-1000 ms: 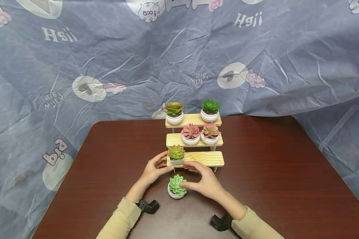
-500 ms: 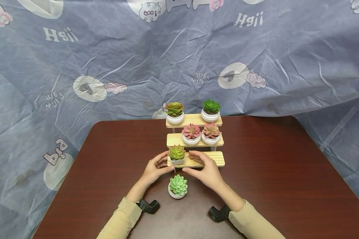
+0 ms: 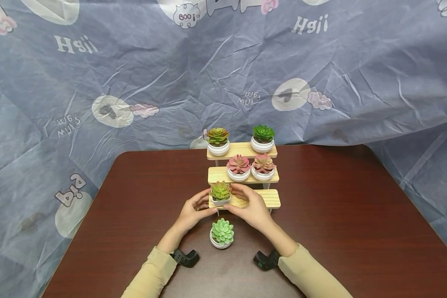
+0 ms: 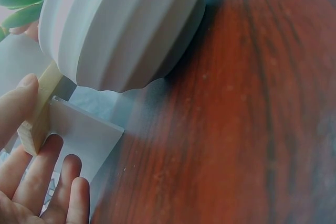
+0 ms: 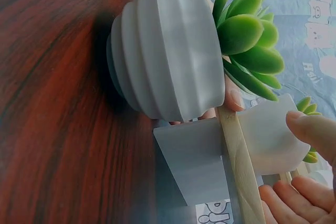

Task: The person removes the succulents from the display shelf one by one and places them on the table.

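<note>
On the lowest wooden shelf of a three-tier plant stand (image 3: 269,198), at its left end, sits a yellow-green potted succulent (image 3: 220,193) in a white pot. My left hand (image 3: 191,211) is at that end; in the left wrist view its thumb and fingers (image 4: 47,153) lie around the board's tip. From the right, my right hand (image 3: 254,209) holds the pot, thumb at the front and index finger behind. The right wrist view shows that thumb (image 5: 310,129) over the pot; the hidden fingertips' contact is unclear. A pale green potted succulent (image 3: 222,232) stands on the table between the forearms.
On the middle shelf are two pink potted succulents (image 3: 239,167). The top shelf carries an olive one (image 3: 218,140) at left and a dark green one (image 3: 263,138) at right. The brown table (image 3: 339,215) backs onto a blue patterned cloth (image 3: 171,74).
My right hand has left the side of the pale green succulent, moving up and then left to the yellow-green one. The left hand has stayed at the shelf's end.
</note>
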`<state>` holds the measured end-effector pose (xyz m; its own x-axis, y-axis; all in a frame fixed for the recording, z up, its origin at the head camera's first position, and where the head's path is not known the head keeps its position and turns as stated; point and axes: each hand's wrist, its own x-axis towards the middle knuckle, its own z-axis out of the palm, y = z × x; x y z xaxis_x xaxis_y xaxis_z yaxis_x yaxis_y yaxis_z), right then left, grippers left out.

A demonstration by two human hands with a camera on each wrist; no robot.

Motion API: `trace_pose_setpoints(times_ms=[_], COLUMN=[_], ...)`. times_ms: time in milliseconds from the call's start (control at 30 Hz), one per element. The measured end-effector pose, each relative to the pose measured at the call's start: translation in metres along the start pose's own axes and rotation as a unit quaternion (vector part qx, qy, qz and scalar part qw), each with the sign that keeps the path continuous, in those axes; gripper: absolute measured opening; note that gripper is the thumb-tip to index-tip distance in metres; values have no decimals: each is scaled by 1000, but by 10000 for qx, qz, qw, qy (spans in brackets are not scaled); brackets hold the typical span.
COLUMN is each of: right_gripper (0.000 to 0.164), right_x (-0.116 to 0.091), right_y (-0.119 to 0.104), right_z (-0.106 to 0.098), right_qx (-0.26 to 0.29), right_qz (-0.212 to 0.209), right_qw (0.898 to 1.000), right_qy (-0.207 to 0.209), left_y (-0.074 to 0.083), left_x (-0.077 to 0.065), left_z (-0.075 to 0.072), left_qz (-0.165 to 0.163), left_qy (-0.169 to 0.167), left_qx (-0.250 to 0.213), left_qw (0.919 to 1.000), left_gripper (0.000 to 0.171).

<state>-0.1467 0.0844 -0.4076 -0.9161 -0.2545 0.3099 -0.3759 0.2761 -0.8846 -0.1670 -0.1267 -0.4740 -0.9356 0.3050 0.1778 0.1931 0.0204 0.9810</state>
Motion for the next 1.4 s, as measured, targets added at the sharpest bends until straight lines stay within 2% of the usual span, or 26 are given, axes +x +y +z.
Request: trace_pose_setpoints(times_ms=[267, 500, 667, 867, 1000, 1200, 1400], right_gripper=[57, 61, 61, 61, 59, 55, 54], right_x=[5, 10, 10, 8, 6, -2, -8], right_y=[2, 38, 44, 44, 41, 15, 5], right_z=[4, 13, 13, 11, 9, -1, -8], right_qx=[87, 141, 74, 172, 255, 306, 297], right_qz=[14, 20, 55, 76, -7, -226, -57], right_qw=[9999, 9999, 9999, 9998, 9996, 9991, 9993], right_qy=[-53, 52, 55, 87, 122, 164, 214], left_y=[0, 0, -1, -1, -2, -2, -2], left_x=[0, 0, 0, 0, 1, 1, 0], left_z=[0, 0, 0, -1, -1, -1, -2], left_qz=[-16, -100, -79, 117, 124, 21, 84], left_qy=[-12, 24, 8, -94, -106, -101, -102], left_qx=[-26, -38, -18, -8, 18, -1, -2], left_qw=[10000, 9999, 10000, 9999, 9999, 9999, 9999], left_gripper=[63, 64, 64, 63, 63, 63, 64])
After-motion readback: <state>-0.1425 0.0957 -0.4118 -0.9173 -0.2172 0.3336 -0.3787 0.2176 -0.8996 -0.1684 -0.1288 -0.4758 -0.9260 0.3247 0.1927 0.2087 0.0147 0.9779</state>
